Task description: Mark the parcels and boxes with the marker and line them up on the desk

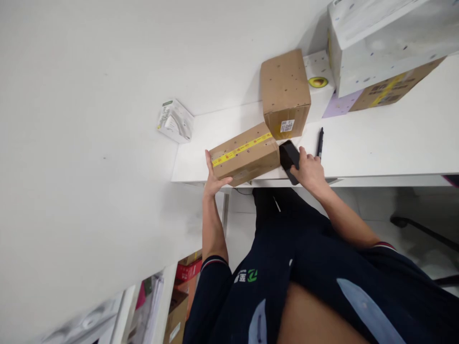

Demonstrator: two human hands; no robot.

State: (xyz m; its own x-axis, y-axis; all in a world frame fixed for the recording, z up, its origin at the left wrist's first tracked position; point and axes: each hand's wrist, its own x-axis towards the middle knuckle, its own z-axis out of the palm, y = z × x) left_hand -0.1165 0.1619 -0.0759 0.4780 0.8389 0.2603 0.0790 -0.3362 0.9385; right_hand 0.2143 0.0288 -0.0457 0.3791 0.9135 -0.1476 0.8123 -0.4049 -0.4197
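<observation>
A long cardboard box (247, 150) with yellow printed tape along its top lies near the front edge of the white table. My left hand (215, 179) grips its left end, thumb along the near side and fingers at the far side. Just off the box's right end is a dark smartphone (288, 157), which lies tilted towards the table's edge. My right hand (310, 168) holds the phone by its right side, with thumb and fingers at its edge. A black marker pen (320, 142) lies right beside that hand, partly hidden by it.
Behind stands a taller cardboard box (286, 88) with a white label, beside a white box with an avocado picture (318, 86). A large white carton (390, 52) rests further right. A small white box (175, 121) is by the wall at left. Below are shelves with boxes (177, 310).
</observation>
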